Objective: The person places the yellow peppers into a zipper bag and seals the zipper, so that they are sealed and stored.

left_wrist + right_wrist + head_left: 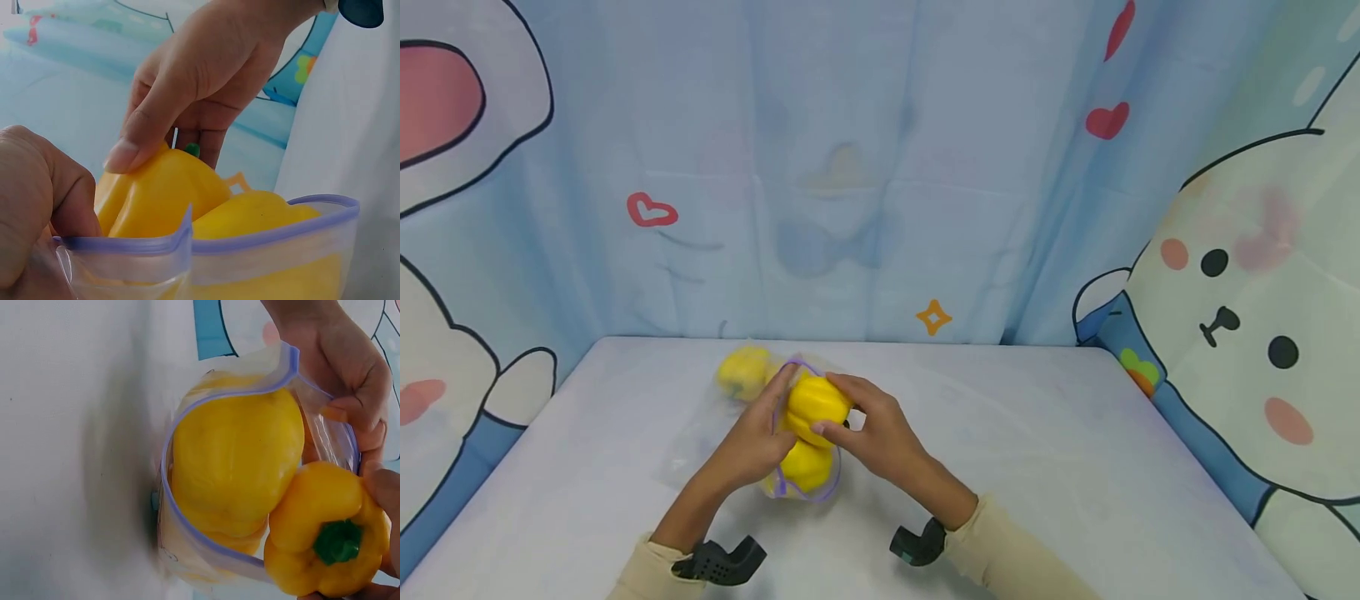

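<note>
A clear zip bag (290,362) with a purple rim stands open on the table. My left hand (752,446) grips its rim at one side, thumb inside the mouth. In my right hand (883,429) is a yellow bell pepper (312,512) with a green stem, pinched between thumb and fingers. This pepper sits at the bag's mouth, partly past the rim in the left wrist view. A second yellow bell pepper (237,456) lies inside the bag, beside the held one. The bag's lower contents are partly hidden.
Behind my left hand, another yellow pepper (745,372) lies at the table's far side. Crumpled clear plastic (692,442) spreads to the left of my left hand. A blue patterned curtain (850,167) hangs behind the white table (1037,442).
</note>
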### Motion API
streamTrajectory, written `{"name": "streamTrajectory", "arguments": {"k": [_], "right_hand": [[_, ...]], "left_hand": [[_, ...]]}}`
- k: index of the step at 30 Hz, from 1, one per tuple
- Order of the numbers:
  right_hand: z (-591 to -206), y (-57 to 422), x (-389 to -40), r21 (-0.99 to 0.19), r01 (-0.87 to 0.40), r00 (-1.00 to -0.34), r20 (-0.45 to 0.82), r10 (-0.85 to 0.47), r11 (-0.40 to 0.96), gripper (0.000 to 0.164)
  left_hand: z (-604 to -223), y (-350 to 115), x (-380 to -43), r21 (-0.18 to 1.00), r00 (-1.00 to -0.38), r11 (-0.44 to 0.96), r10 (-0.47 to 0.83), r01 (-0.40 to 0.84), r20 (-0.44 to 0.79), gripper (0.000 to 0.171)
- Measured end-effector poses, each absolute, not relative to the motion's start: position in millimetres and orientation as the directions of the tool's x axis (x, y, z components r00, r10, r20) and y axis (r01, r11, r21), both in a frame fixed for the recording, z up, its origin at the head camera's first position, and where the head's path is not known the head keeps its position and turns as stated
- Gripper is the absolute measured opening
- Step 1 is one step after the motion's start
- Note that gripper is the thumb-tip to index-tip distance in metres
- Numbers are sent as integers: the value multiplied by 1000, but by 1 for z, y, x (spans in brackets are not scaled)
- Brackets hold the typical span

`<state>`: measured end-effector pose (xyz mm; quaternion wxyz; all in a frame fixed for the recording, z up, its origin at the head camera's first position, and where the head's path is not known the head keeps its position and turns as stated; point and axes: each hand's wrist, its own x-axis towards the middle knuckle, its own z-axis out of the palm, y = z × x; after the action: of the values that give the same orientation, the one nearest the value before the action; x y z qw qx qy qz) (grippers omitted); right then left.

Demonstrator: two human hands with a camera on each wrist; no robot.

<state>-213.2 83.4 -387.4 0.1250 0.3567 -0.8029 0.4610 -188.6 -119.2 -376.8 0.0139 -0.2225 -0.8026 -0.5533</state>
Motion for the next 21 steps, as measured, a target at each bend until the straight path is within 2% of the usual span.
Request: {"name": "streamTrajectory", "arguments": {"k": [7, 10, 15, 21], "right_hand": [[-388, 72, -211, -571, -700, -713, 595, -371, 429, 58], [-389, 71, -212, -571, -733, -680, 613, -402, 370, 60], [-391, 80, -211, -594, -783, -595, 631, -498, 184, 61], [-392, 81, -214, -554, -814, -548, 637, -542, 172, 64]], "left_hand": [[-374, -118, -188, 855, -893, 329, 349, 402, 285, 87], [-373, -120, -189, 851, -903, 351, 325, 390, 280, 88], [-374, -124, -192, 881, -916, 311, 300, 358, 267, 89], [-374, -125, -193, 877, -918, 323, 293, 357, 266, 87]]}}
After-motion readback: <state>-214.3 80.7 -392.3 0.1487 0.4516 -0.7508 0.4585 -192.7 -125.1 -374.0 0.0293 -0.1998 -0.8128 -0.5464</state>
